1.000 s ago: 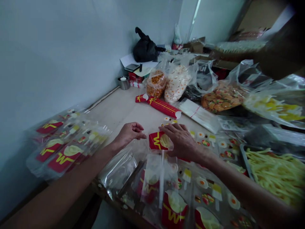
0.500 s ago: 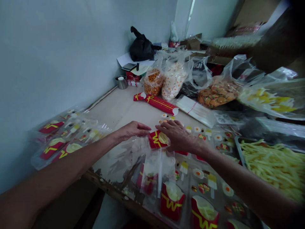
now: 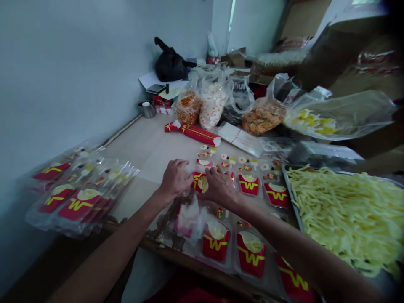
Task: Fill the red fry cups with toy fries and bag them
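Inside the tabletop's front edge (image 3: 176,256), the red fries carton (image 3: 198,180) is being flanked by half-curled left hand (image 3: 175,179) and right hand (image 3: 221,185), grip indeterminable; creasing is best being avoided.

Red carton (image 3: 198,181), yellow zigzag, lying sideways

Far back on the tabletop (image 3: 139,136), a knotted black bag (image 3: 172,66) slumps beside white paper (image 3: 145,81), with a flat dark device (image 3: 155,89) and a small black object (image 3: 167,88) just in front. Below them, a metal cup (image 3: 149,111) stands next to a red box (image 3: 160,101). A pale wall (image 3: 63,63) runs along the left, and brown cardboard (image 3: 307,19) rises at the upper right.
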Demonstrator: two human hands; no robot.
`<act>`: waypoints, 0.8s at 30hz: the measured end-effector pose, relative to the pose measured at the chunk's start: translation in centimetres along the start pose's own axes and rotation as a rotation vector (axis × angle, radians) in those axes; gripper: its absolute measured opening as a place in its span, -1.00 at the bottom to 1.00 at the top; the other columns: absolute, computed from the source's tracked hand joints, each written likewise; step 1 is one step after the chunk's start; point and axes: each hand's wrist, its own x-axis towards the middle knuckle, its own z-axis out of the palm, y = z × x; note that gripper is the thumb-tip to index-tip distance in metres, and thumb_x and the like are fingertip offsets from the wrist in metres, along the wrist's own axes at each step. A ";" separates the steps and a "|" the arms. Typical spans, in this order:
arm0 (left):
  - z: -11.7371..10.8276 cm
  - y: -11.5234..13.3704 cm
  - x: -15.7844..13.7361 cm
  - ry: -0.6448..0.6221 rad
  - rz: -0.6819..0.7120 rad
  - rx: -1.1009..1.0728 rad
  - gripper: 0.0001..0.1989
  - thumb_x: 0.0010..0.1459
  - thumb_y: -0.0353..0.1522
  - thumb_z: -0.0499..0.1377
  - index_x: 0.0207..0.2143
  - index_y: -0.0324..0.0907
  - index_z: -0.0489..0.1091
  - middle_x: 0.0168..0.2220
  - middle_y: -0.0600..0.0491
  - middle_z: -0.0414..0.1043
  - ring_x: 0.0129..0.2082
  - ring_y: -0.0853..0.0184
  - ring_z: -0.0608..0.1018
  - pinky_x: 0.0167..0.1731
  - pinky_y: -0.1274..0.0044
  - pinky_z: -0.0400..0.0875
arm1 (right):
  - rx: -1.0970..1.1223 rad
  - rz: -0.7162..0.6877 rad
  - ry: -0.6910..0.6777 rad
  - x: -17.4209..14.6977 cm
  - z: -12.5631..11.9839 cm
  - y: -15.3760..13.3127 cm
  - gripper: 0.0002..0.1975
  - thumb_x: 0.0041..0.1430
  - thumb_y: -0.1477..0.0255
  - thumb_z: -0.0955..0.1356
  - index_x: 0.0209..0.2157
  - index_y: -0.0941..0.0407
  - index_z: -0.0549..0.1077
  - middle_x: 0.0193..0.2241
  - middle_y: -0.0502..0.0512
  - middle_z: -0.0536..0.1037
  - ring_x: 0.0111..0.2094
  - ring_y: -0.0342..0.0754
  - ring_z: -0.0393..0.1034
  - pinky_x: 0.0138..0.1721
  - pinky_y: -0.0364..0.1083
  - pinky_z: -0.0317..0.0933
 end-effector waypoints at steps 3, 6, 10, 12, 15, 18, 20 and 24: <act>1.2 0.4 -0.5 -0.113 -0.057 0.127 -0.55 0.08 -0.30 0.28 0.02 -0.28 0.45 -0.05 -0.17 0.46 -0.02 0.11 0.49 0.06 0.37 0.36 | 0.020 0.026 0.017 0.2 1.0 -0.2 -0.15 -0.10 -0.10 0.48 0.08 0.18 0.37 0.00 0.37 0.48 0.06 0.33 0.29 -0.01 0.23 0.19; 1.8 1.1 0.9 -0.182 -0.078 0.196 -0.65 0.11 -0.37 0.23 -0.04 -0.29 0.45 -0.07 -0.18 0.47 -0.04 0.13 0.51 0.00 0.40 0.38 | 0.045 0.042 0.038 0.4 1.4 -0.5 -0.10 -0.13 -0.16 0.46 0.09 0.19 0.37 0.01 0.38 0.47 0.05 0.33 0.30 -0.01 0.24 0.19; 1.8 1.6 2.7 -0.255 -0.050 0.236 -0.80 0.14 -0.45 0.18 -0.16 -0.26 0.48 -0.17 -0.18 0.52 -0.12 0.11 0.56 -0.10 0.40 0.39 | 0.050 0.053 0.057 0.4 1.4 -0.8 -0.07 -0.15 -0.22 0.44 0.08 0.19 0.38 0.04 0.40 0.43 0.04 0.32 0.30 -0.03 0.23 0.21; 1.4 1.9 3.1 -0.287 -0.030 0.233 -0.85 0.17 -0.47 0.15 -0.24 -0.25 0.51 -0.27 -0.19 0.53 -0.15 0.09 0.58 -0.14 0.40 0.40 | 0.031 0.054 0.065 0.4 1.4 -1.0 -0.06 -0.19 -0.20 0.47 0.07 0.20 0.39 0.03 0.39 0.43 0.02 0.31 0.30 -0.04 0.22 0.21; 0.7 3.1 2.8 -0.330 0.025 0.212 -0.85 0.19 -0.47 0.14 -0.30 -0.25 0.53 -0.34 -0.20 0.53 -0.17 0.08 0.59 -0.16 0.42 0.40 | 0.015 0.054 0.080 0.3 1.1 -1.3 -0.11 -0.17 -0.15 0.49 0.04 0.20 0.41 -0.02 0.35 0.44 -0.02 0.28 0.30 -0.06 0.19 0.20; -0.2 4.6 1.6 -0.361 0.111 0.178 -0.83 0.20 -0.47 0.13 -0.25 -0.25 0.53 -0.27 -0.18 0.55 -0.16 0.12 0.59 -0.14 0.44 0.39 | 0.005 0.021 0.136 -0.1 0.6 -1.6 -0.21 -0.09 -0.07 0.50 0.03 0.19 0.42 -0.02 0.33 0.43 -0.03 0.26 0.27 -0.08 0.16 0.19; -0.6 5.0 0.6 -0.321 0.118 0.199 -0.81 0.23 -0.47 0.10 -0.20 -0.23 0.51 -0.21 -0.16 0.55 -0.15 0.13 0.58 -0.15 0.43 0.39 | -0.012 0.003 0.195 -0.5 0.4 -1.6 -0.22 -0.04 -0.05 0.49 0.08 0.19 0.39 0.02 0.35 0.41 0.00 0.27 0.24 -0.06 0.17 0.18; -0.7 3.7 -0.6 -0.222 -0.035 0.329 -0.84 0.20 -0.41 0.17 -0.16 -0.18 0.46 -0.14 -0.12 0.53 -0.16 0.14 0.58 -0.26 0.44 0.38 | 0.007 0.037 0.200 -1.0 0.7 -1.3 -0.18 0.04 -0.13 0.40 0.11 0.23 0.36 0.01 0.39 0.41 0.00 0.29 0.23 -0.06 0.19 0.16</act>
